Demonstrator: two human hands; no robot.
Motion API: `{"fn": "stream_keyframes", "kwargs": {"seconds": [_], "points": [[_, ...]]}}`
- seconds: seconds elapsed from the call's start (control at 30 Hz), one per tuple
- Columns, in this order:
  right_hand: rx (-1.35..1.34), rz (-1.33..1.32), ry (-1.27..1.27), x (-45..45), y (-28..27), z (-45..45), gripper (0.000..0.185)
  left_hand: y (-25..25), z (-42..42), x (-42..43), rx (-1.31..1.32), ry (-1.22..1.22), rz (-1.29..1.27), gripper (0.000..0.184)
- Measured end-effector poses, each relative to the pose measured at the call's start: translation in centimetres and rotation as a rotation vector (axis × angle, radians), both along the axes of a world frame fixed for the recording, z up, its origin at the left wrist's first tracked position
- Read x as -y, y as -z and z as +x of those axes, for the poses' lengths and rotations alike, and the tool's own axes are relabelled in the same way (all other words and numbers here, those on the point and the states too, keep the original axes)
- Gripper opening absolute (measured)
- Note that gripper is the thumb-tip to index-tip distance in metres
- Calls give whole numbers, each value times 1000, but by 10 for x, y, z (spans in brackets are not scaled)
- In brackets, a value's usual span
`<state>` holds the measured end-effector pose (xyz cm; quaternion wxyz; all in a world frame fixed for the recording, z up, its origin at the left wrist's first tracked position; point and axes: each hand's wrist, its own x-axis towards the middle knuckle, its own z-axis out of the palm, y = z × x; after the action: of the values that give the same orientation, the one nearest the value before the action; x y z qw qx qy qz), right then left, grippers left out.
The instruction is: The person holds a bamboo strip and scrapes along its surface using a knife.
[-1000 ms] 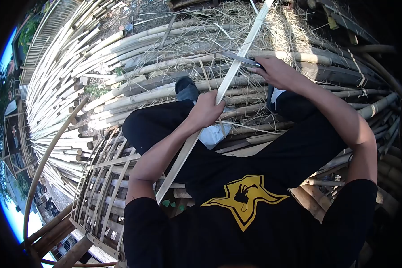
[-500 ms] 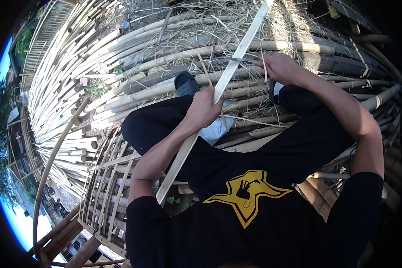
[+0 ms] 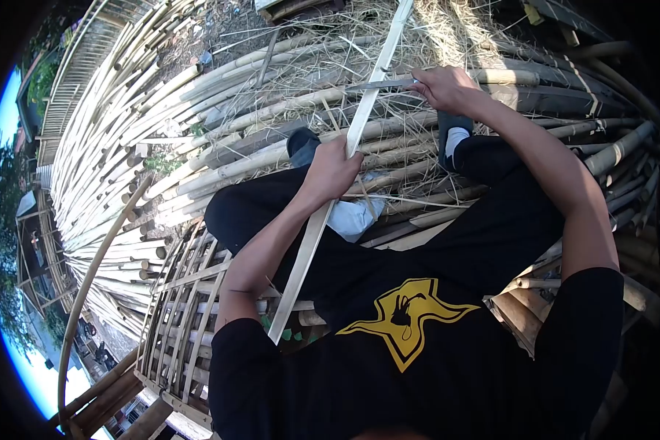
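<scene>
A long pale bamboo strip slants across my lap, from beside my left sleeve up to the top of the view. My left hand is closed around its middle. My right hand is closed on the handle of a knife. The knife's blade lies across the strip, farther out than my left hand. Most of the handle is hidden in my fingers. Below my left hand, a whitish plastic piece lies between my legs.
Many bamboo poles are laid out ahead and to the left. Straw-like shavings are scattered over poles at the top. A slatted bamboo frame stands at my left. A curved pole rises beside it.
My right hand and the knife have moved up and outward along the strip. The strip's far end has shifted left in view. My left hand keeps its hold.
</scene>
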<state>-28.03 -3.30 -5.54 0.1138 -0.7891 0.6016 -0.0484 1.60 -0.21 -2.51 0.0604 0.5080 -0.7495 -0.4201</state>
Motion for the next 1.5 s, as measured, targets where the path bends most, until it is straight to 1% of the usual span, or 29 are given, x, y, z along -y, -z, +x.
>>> {"fn": "stream_keyframes", "kwargs": {"seconds": [0.1, 0.13, 0.2, 0.23, 0.27, 0.33, 0.47, 0.53, 0.57, 0.6, 0.67, 0.7, 0.73, 0.77, 0.8, 0.83, 0.9, 1.0, 1.03, 1.07, 1.13, 1.17, 1.2, 1.23, 1.27, 1.33, 1.37, 1.43, 1.5], "points": [[-28, 10, 65, -2, -11, -10, 34, 6, 5, -3, -19, 42, -19, 28], [-33, 0, 66, 10, -3, -22, 34, 2, 4, -1, -24, 42, -29, 28], [-161, -38, 227, 23, 26, -60, 37, -8, 2, -9, 11, 50, 91, 28], [-158, -1, 166, 16, 4, -67, 40, 4, 8, -11, -1, 96, -9, 28], [-183, -80, 182, 14, 8, -80, 40, 14, 11, -12, -62, 92, -73, 27], [-173, -68, 286, 15, 6, -88, 40, -7, -1, -12, -1, 95, 73, 30], [-213, -54, 295, 22, 25, -98, 44, -4, 3, -14, -19, 123, 16, 30], [-185, 34, 309, 27, 17, -89, 46, -4, 6, -10, -33, 92, 73, 28], [-136, -37, 274, 29, 25, -89, 52, -3, 9, -8, -23, 104, 100, 29], [-135, -36, 269, 27, 19, -79, 52, -1, 10, -8, -23, 99, 102, 29], [322, 619, 589, 25, -2, -50, 61, 3, 12, -6, 10, 71, 286, 29], [735, 824, 654, 24, 3, -42, 66, 11, 13, -11, -77, 101, 57, 27], [948, 888, 704, 24, 7, -36, 62, 16, 16, -11, -77, 93, 63, 27], [860, 721, 718, 25, 14, -26, 55, 20, 20, -10, -82, 69, 125, 26], [768, 557, 727, 22, 9, -12, 51, 8, 18, -10, -89, 45, 191, 25], [763, 573, 728, 18, 9, -8, 51, -12, 14, -8, -16, -2, 379, 29], [247, 223, 167, 15, 6, -3, 49, 2, 17, -4, -69, 0, 368, 28], [174, 249, 94, -3, -13, 19, 42, 12, 20, -6, -101, -15, 439, 26], [209, 284, 74, -11, -29, 25, 36, 13, 20, -7, -121, -26, 474, 25], [210, 286, 72, -15, -28, 24, 36, 15, 21, -8, -120, -28, 476, 25], [160, 199, -83, -18, -23, 11, 32, 18, 22, -10, -159, 27, 472, 23], [42, 52, -181, -18, -18, -6, 29, 17, 21, -15, -244, 8, 525, 20], [-66, 62, -142, 1, -29, -38, 31, 10, 24, -16, -175, 8, 638, 18], [-88, 104, 83, 40, 7, -117, 31, 8, 20, -13, -194, 42, 630, 17], [-84, 127, 92, 26, 17, -115, 31, 8, 14, -11, -220, 66, 625, 17], [-97, -4, 162, 31, 17, -111, 32, 3, 1, 0, -256, -11, 671, 18], [-108, 21, 185, 31, 22, -101, 33, 9, 1, -1, -236, -17, 670, 18], [5, 86, 177, 37, 27, -94, 42, 12, 10, -3, -185, -37, 666, 18], [111, 145, 258, 41, 32, -82, 54, 10, 15, 0, -210, -53, 712, 17]]}}
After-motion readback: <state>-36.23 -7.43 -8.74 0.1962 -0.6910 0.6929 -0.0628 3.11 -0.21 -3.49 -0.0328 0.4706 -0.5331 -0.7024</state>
